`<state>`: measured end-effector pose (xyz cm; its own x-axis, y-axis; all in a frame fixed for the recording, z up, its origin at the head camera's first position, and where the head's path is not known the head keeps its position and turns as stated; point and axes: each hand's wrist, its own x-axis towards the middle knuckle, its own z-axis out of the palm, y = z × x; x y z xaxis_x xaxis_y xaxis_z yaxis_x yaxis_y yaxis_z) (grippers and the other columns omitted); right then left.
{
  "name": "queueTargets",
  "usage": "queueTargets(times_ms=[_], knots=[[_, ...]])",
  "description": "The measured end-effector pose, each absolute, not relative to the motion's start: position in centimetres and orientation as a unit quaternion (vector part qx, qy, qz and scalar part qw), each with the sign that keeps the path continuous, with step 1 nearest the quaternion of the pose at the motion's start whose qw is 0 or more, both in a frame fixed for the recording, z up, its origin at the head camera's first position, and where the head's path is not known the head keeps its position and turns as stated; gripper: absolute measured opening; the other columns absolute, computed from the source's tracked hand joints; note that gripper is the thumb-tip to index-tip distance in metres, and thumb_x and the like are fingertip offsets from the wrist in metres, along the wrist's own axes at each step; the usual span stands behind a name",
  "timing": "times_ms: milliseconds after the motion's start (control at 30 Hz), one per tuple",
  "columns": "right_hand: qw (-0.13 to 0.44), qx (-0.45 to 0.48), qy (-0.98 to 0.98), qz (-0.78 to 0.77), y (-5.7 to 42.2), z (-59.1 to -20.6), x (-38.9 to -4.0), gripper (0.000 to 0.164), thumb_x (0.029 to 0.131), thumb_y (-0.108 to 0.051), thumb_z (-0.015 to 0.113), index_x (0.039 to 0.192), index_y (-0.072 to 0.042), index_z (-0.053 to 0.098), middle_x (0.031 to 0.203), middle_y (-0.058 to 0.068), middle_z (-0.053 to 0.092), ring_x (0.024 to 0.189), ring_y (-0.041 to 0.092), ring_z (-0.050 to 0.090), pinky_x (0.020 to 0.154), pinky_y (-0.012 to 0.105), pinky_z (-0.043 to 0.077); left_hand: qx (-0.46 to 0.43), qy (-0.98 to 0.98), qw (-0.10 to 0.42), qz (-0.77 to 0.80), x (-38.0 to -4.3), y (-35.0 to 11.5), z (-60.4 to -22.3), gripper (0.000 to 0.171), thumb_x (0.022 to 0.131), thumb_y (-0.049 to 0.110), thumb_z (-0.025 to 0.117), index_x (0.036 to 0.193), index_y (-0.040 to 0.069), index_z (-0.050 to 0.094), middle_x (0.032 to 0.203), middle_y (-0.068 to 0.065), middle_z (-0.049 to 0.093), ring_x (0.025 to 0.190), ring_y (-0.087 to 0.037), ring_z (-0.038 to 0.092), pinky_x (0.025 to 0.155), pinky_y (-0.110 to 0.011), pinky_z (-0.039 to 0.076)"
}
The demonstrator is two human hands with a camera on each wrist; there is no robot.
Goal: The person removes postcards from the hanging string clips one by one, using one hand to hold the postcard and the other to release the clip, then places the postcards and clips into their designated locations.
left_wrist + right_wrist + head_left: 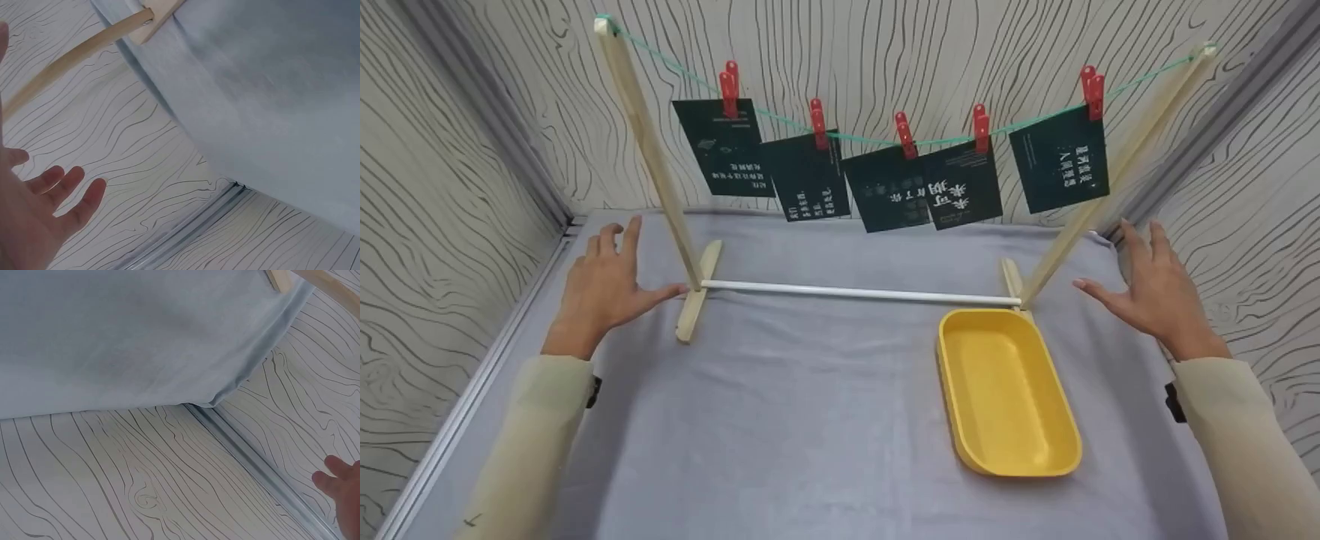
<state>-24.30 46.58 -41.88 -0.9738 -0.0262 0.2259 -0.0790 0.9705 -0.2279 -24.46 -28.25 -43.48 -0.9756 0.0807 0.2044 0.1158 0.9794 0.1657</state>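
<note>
A wooden stand with a left post [649, 157], a right post [1117, 180] and a white rod [855, 292] low between them carries a green string [870, 139]. Several dark cards hang from it by red clothespins, among them a card [725, 148] at the left end and a card [1061, 160] at the right. My left hand [604, 285] is spread beside the left post, its thumb tip close to the base; contact cannot be told. Off to the right of the right post, my right hand [1159, 296] has its fingers spread and holds nothing.
A yellow tray [1009, 397] with nothing in it sits on the grey cloth [780, 420], in front of the stand's right foot. Patterned walls [870, 45] enclose the table at the back and both sides.
</note>
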Motion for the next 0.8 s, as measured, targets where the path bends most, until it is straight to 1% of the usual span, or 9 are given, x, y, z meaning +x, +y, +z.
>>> queueTargets(times_ms=[133, 200, 267, 333, 433, 500, 600, 700, 800], knots=[[0.19, 0.046, -0.975, 0.107, 46.3, -42.5, -23.9, 0.104, 0.085, -0.056, 0.08, 0.164, -0.007, 0.031, 0.165, 0.034, 0.03, 0.131, 0.064, 0.045, 0.103, 0.087, 0.035, -0.054, -0.988, 0.106, -0.094, -23.8, -28.0, -43.5, 0.125, 0.079, 0.088, 0.064, 0.162, 0.003, 0.027, 0.151, -0.034, 0.042, 0.126, -0.054, 0.049, 0.083, -0.069, 0.055], [0.235, 0.054, -0.964, 0.109, 46.2, -42.5, -23.8, 0.099, 0.083, -0.05, 0.084, 0.159, -0.003, 0.039, 0.157, 0.034, 0.041, 0.124, 0.06, 0.049, 0.102, 0.085, 0.039, -0.059, -0.988, 0.106, -0.096, -23.7, -27.7, -43.5, 0.121, 0.079, 0.089, 0.063, 0.159, 0.003, 0.032, 0.149, -0.033, 0.044, 0.123, -0.053, 0.051, 0.079, -0.068, 0.056], [0.268, 0.059, -0.955, 0.114, 46.0, -42.4, -23.8, 0.093, 0.082, -0.045, 0.085, 0.152, 0.001, 0.046, 0.148, 0.034, 0.048, 0.119, 0.057, 0.051, 0.099, 0.083, 0.041, -0.059, -0.987, 0.109, -0.097, -23.6, -27.5, -43.2, 0.116, 0.081, 0.087, 0.063, 0.156, 0.003, 0.037, 0.148, -0.031, 0.045, 0.12, -0.051, 0.052, 0.073, -0.066, 0.056], [0.296, 0.064, -0.945, 0.121, 45.7, -42.2, -23.9, 0.086, 0.081, -0.042, 0.086, 0.144, 0.006, 0.052, 0.139, 0.035, 0.052, 0.112, 0.055, 0.052, 0.094, 0.08, 0.041, -0.061, -0.986, 0.119, -0.102, -23.6, -27.2, -42.8, 0.11, 0.083, 0.084, 0.065, 0.154, 0.003, 0.041, 0.148, -0.031, 0.045, 0.119, -0.05, 0.053, 0.068, -0.064, 0.056], [0.32, 0.064, -0.937, 0.125, 45.3, -41.8, -24.0, 0.077, 0.083, -0.041, 0.084, 0.135, 0.008, 0.056, 0.129, 0.034, 0.053, 0.105, 0.053, 0.052, 0.088, 0.073, 0.043, -0.064, -0.983, 0.135, -0.107, -23.6, -26.6, -42.2, 0.103, 0.085, 0.076, 0.071, 0.151, 0.002, 0.045, 0.146, -0.03, 0.047, 0.118, -0.049, 0.054, 0.065, -0.064, 0.056], [0.332, 0.067, -0.932, 0.128, 45.0, -41.7, -24.0, 0.073, 0.083, -0.039, 0.084, 0.13, 0.009, 0.058, 0.124, 0.033, 0.053, 0.101, 0.051, 0.053, 0.083, 0.068, 0.043, -0.067, -0.981, 0.145, -0.113, -23.6, -26.2, -42.1, 0.099, 0.085, 0.072, 0.073, 0.147, 0.0, 0.048, 0.142, -0.03, 0.049, 0.114, -0.049, 0.055, 0.065, -0.063, 0.057], [0.35, 0.088, -0.925, 0.122, 44.6, -41.8, -24.0, 0.068, 0.084, -0.039, 0.084, 0.125, 0.01, 0.059, 0.118, 0.032, 0.054, 0.096, 0.047, 0.053, 0.077, 0.06, 0.042, -0.065, -0.977, 0.159, -0.124, -23.3, -25.7, -42.3, 0.092, 0.086, 0.068, 0.076, 0.14, -0.002, 0.052, 0.131, -0.029, 0.051, 0.104, -0.046, 0.056, 0.067, -0.061, 0.057], [0.381, 0.126, -0.91, 0.108, 43.8, -41.6, -24.1, 0.066, 0.086, -0.045, 0.08, 0.116, 0.01, 0.063, 0.109, 0.03, 0.057, 0.086, 0.043, 0.053, 0.07, 0.054, 0.041, -0.069, -0.973, 0.174, -0.135, -23.4, -25.4, -42.1, 0.083, 0.087, 0.062, 0.078, 0.134, -0.003, 0.055, 0.122, -0.027, 0.051, 0.096, -0.042, 0.053, 0.065, -0.057, 0.055], [0.415, 0.162, -0.891, 0.09, 43.0, -41.1, -24.2, 0.069, 0.092, -0.057, 0.07, 0.106, 0.011, 0.064, 0.096, 0.028, 0.059, 0.077, 0.041, 0.051, 0.064, 0.05, 0.039, -0.078, -0.97, 0.179, -0.142, -23.5, -25.1, -41.8, 0.079, 0.088, 0.06, 0.078, 0.132, -0.003, 0.057, 0.121, -0.026, 0.053, 0.093, -0.04, 0.054, 0.064, -0.055, 0.054]])
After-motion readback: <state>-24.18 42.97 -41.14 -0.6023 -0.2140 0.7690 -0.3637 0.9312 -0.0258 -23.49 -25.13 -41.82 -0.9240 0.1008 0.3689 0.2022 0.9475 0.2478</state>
